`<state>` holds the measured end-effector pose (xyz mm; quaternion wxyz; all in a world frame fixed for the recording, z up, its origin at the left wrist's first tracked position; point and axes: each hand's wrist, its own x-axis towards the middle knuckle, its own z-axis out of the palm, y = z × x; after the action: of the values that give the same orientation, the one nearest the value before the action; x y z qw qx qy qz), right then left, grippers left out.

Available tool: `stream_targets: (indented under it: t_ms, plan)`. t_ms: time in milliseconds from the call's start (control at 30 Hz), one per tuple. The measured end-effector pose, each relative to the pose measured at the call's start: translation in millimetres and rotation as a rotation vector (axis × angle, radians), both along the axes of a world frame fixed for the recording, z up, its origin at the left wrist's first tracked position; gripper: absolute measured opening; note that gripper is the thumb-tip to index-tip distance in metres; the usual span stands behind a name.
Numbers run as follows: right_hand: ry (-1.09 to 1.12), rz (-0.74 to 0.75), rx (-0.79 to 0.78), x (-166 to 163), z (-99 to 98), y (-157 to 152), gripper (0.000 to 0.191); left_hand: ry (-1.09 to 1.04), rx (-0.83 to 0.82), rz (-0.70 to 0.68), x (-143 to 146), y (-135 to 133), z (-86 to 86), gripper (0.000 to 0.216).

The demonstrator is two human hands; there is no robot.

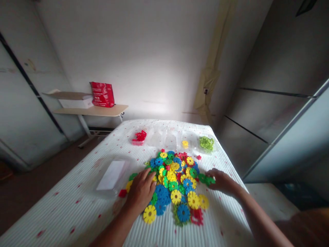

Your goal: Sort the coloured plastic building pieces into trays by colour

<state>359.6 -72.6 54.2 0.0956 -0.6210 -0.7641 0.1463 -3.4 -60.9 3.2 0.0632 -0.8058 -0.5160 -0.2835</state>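
A heap of flat plastic snowflake building discs (171, 176) in yellow, blue, green and red lies in front of me on a white ribbed cover. My left hand (142, 188) rests on the heap's left side, fingers stretched over the discs; what lies under the palm is hidden. At the heap's right edge, my right hand (219, 180) pinches green snowflake discs (206, 179) between thumb and fingers. Nearest me lie a yellow disc (149, 214), a blue disc (183, 212) and a red square piece (197, 217).
Clear tubs stand behind the heap: one with red pieces (140, 136), one with yellow discs (185, 144), one with light green pieces (206, 143). A clear container with a white label (111, 175) lies left. A red bag (102, 94) stands on a side table (113, 110).
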Motion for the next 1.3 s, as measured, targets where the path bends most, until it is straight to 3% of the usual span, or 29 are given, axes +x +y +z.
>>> stream_targets:
  t_ms: [133,300,500,900,1167,1300]
  plan:
    - [0.024,0.026,-0.019,-0.9,-3.8,-0.5,0.006,-0.006,0.01,0.002,-0.5,0.5,-1.5,0.029]
    - [0.245,-0.029,-0.183,-6.1,2.9,3.6,0.022,-0.005,0.009,0.001,-1.4,1.5,-1.7,0.03]
    - [0.132,-0.036,0.053,-19.5,-3.6,8.0,0.024,-0.009,-0.017,0.008,-0.6,0.3,0.9,0.03]
    - [0.194,-0.026,0.023,-22.2,1.2,5.9,0.008,-0.003,-0.013,0.001,-0.2,1.1,-1.4,0.03]
    - [0.379,0.042,0.035,-38.1,10.7,16.8,0.038,0.011,-0.002,0.006,-0.9,0.8,-1.4,0.029]
    - [0.349,0.062,0.014,-47.0,7.9,21.4,0.04,0.004,-0.02,0.004,-0.5,0.8,-0.1,0.03]
